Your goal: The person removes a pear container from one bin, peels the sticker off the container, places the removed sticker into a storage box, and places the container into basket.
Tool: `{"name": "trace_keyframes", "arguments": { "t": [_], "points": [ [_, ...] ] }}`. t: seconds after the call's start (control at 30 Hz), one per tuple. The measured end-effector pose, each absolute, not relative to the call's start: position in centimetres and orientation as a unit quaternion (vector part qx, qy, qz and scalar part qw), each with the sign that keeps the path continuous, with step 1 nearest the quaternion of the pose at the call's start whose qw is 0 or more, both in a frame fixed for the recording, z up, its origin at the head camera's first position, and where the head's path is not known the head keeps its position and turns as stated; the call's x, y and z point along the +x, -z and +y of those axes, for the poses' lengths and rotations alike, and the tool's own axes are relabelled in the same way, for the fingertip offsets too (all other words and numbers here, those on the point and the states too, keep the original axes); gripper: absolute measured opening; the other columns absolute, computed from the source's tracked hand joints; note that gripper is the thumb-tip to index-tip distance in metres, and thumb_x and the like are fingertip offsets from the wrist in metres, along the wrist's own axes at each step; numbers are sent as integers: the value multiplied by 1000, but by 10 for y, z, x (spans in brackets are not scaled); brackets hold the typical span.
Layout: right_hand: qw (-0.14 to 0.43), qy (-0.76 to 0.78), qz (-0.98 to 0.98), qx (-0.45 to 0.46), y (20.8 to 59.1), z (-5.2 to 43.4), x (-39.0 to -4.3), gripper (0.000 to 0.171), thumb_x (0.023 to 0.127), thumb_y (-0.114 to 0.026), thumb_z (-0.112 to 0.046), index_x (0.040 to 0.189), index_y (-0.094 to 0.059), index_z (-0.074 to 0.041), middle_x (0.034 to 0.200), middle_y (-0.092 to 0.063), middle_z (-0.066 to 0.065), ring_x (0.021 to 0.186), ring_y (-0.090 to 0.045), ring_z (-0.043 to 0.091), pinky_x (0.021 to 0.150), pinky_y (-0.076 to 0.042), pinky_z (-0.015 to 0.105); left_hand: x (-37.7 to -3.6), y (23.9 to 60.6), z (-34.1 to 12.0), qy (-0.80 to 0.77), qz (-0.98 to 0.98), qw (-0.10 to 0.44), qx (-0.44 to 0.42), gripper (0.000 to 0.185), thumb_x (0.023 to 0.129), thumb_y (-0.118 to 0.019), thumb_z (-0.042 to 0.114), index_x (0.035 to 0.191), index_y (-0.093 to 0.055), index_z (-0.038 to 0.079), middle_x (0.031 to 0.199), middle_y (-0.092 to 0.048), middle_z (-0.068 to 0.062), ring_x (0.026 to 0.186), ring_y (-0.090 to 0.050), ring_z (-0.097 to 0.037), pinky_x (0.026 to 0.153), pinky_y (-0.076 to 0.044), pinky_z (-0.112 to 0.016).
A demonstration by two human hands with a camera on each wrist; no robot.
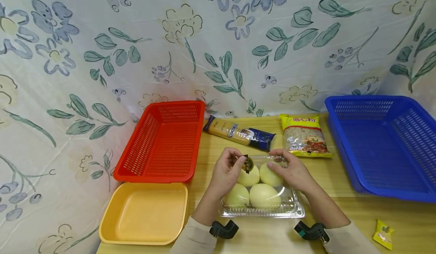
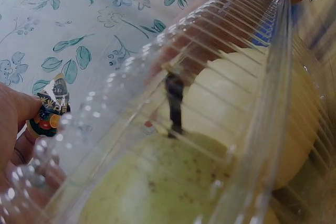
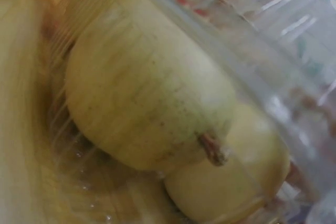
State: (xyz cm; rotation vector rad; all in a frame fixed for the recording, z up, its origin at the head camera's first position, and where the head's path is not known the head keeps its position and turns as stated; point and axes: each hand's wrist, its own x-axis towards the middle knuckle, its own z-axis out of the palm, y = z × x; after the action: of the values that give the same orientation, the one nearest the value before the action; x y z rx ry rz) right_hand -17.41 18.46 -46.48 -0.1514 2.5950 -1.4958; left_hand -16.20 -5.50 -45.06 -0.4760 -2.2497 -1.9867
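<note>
Clear clamshell box (image 1: 262,204) of four pears on table (image 1: 340,223), centre front. Left hand (image 1: 226,172) fingers pinching dark round sticker (image 1: 248,164) at lid edge, likely lid seal. Right hand (image 1: 293,172) fingers curled over lid, steadying box. Red basket (image 1: 163,140) and yellow tray (image 1: 144,212) to left.

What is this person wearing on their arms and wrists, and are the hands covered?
Both hands, the left hand and the right hand, are bare, with no gloves. Each forearm ends in a pale cream long sleeve. A small black device sits at each wrist; the right one shows a teal-green patch.
</note>
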Motion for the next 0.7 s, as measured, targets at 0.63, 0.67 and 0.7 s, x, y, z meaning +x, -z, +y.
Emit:
{"name": "trace_keyframes", "arguments": {
  "t": [0.63,0.67,0.7],
  "points": [
    [77,499,862,-42,465,184,-174,51,97,-70,-41,139,-55,-17,147,-54,17,141,-43,44,109,-35,70,-145,429,-69,665,-734,65,-123,17,101,-63,11,114,-52,6,98,-59,-14,73,-61,-16,59,-50,-22],
    [77,499,862,-43,465,184,-174,51,97,-69,-40,139,-55,-17,146,-54,17,140,-44,44,109,-35,70,-142,427,-71,666,-733,65,-120,19,101,-63,11,116,-52,6,99,-58,-14,72,-61,-17,58,-50,-22],
    [77,499,862,-43,465,184,-174,50,97,-69,-40,139,-56,-17,146,-54,17,140,-44,44,108,-36,69,-140,425,-74,667,-733,66,-116,21,101,-62,10,119,-51,8,101,-57,-14,72,-62,-17,56,-50,-22]
  ]
}}
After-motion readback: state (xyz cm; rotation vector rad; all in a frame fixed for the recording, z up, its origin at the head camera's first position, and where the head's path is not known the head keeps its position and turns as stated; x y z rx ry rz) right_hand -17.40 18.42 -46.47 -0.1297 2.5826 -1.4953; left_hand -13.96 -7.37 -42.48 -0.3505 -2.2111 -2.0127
